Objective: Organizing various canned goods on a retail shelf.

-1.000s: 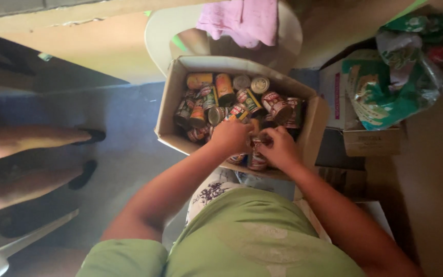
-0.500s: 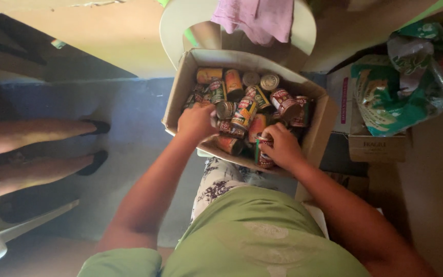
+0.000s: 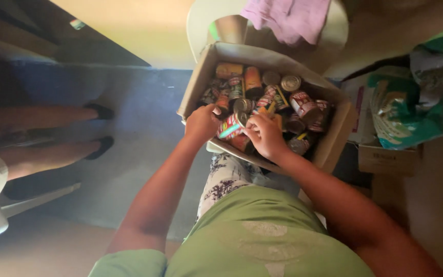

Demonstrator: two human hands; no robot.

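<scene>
An open cardboard box [image 3: 197, 87] rests on my lap, filled with several tin cans lying at mixed angles. My left hand [image 3: 201, 123] is inside the near left part of the box, its fingers curled against a red and teal labelled can [image 3: 230, 125]. My right hand [image 3: 265, 135] grips the same can from the right side. Both hands hold this can just above the others. Cans with red, orange and dark labels [image 3: 303, 105] fill the rest of the box.
A pale plastic chair [image 3: 203, 23] with a pink cloth [image 3: 293, 18] stands behind the box. Green and white sacks [image 3: 411, 102] and a small carton [image 3: 388, 159] sit to the right. Another person's legs in dark shoes [image 3: 96, 128] rest on the floor at left.
The view has tilted so the box sits lower and more central. My left hand moved toward the near side and both hands closed on the red and teal can.
</scene>
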